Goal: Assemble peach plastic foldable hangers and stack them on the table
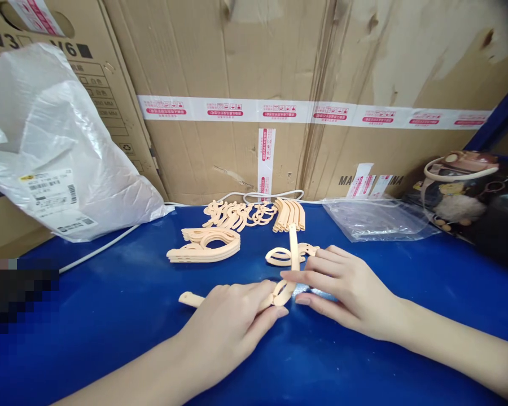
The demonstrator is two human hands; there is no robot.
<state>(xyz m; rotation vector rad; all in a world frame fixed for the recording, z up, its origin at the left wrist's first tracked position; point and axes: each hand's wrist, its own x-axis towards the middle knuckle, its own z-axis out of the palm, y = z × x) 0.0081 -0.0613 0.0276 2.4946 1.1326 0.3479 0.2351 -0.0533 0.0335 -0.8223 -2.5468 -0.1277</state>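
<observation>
I had the left hand (pixel 237 310) pinched on the hanger (pixel 284 294) over the bench (pixel 122 299), the right hand (pixel 349 285), finger and thumb apart, touching its strip (pixel 294 248), seemingly adjusting a joint that called for steady alignment.

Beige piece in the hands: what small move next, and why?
I'd probably steady the loop with the left hand and gently turn the long strip with the right hand. The left hand grips beside the loop, the right hand meets the strip, and the strip points away while the other end points left.
</observation>
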